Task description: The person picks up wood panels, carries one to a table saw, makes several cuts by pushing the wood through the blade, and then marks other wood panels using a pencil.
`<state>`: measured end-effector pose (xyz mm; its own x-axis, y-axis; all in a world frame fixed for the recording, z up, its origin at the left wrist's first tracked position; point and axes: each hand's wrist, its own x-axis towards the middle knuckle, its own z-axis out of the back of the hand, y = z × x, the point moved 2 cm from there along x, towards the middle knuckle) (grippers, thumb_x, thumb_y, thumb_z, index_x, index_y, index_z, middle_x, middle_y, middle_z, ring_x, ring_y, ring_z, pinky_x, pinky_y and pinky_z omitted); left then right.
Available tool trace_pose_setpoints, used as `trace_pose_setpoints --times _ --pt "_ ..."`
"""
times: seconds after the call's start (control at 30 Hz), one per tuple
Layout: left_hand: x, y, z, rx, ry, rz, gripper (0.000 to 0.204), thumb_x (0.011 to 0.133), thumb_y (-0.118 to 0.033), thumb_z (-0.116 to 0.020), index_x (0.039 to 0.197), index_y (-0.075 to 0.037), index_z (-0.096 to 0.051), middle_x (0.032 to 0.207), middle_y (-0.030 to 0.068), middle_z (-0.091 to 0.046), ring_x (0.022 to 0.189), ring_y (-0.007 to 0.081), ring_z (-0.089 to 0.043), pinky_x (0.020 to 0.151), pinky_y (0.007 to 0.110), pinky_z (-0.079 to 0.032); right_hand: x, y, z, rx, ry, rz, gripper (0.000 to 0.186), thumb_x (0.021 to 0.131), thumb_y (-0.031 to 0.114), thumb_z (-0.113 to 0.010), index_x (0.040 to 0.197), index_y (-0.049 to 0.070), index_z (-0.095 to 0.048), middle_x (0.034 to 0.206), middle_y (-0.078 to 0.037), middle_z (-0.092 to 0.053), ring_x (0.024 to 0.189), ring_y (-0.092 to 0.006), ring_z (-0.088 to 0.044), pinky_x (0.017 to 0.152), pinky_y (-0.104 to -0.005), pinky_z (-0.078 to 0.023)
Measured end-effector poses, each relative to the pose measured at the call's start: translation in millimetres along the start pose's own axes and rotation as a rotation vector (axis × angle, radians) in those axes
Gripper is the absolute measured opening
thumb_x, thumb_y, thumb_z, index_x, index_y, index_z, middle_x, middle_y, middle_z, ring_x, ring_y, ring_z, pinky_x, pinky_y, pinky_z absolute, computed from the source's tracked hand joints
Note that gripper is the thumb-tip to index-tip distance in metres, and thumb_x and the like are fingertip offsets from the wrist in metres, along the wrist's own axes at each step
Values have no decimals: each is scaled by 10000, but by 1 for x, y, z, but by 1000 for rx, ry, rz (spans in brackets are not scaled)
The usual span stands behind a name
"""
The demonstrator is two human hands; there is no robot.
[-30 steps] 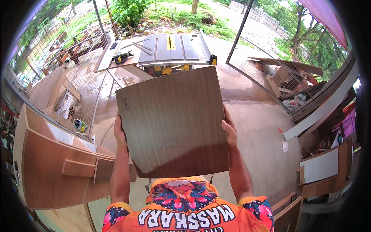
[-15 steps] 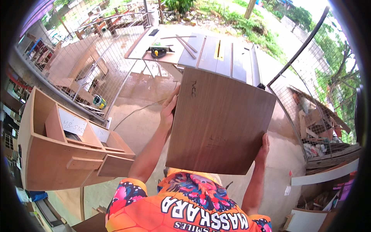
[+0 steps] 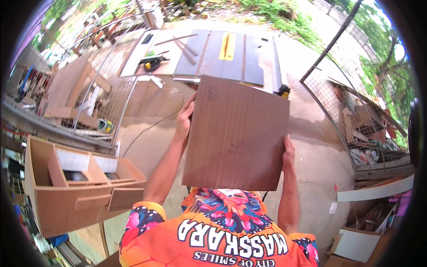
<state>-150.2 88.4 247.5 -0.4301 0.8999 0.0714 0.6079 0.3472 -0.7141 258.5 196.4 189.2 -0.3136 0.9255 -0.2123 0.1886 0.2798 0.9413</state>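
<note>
In the head view, a person in an orange shirt (image 3: 213, 240) holds a brown panel (image 3: 235, 133) up in front of the chest, broad face toward me, slightly tilted. The left hand (image 3: 185, 116) grips its left edge toward the top; the right hand (image 3: 289, 155) has the right edge, lower down. Both are closed about the board, but I can't tell how far the fingers curl behind it. Dark pen marks show near its top left corner and below the middle.

Beyond the panel is a grey surface (image 3: 222, 60) with a yellow strip (image 3: 227, 46) set in it; the panel hides part of the near edge, so I can't tell whether they touch. Thin sticks (image 3: 184, 52) lie on its left part, near a black tool (image 3: 152, 65). A wooden cabinet (image 3: 66, 209) stands at the person's left, a cable (image 3: 151, 128) runs along the floor (image 3: 149, 107), and scrap wood (image 3: 356, 118) is heaped at the right behind mesh.
</note>
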Motion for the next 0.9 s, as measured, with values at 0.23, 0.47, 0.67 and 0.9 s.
trace_pose_setpoints --times 0.23,0.47,0.67,0.9 --pt "-28 34 7 315 -136 101 487 1090 -196 -509 1510 48 -466 1420 111 -613 1279 192 -594 1093 343 -465 50 -9 37 -389 -22 88 496 1130 367 -441 1401 -17 -599 1317 -84 -674 1207 -152 -580 1070 -318 -439" --pt "-26 57 24 432 -252 248 463 1059 -74 -552 1491 72 -474 1375 120 -639 1177 177 -648 1007 328 -537 132 -2 22 -535 5 42 488 1118 323 -476 1443 -34 -549 1329 -142 -682 1184 -177 -608 1051 -331 -458" --pt "72 94 97 311 -235 104 500 1029 -49 -608 1495 68 -471 1331 116 -668 1099 148 -676 957 297 -554 187 -10 -6 -498 -98 87 485 1075 378 -555 1412 30 -592 1256 -191 -715 1182 -253 -664 1004 -372 -500" --pt "163 156 145 299 -244 106 554 1024 -25 -605 1538 54 -414 1397 135 -628 1172 153 -645 1015 296 -521 254 -59 -15 -875 -562 151 388 1039 382 -601 1003 -3 -636 945 -252 -721 918 -416 -698 810 -492 -517"
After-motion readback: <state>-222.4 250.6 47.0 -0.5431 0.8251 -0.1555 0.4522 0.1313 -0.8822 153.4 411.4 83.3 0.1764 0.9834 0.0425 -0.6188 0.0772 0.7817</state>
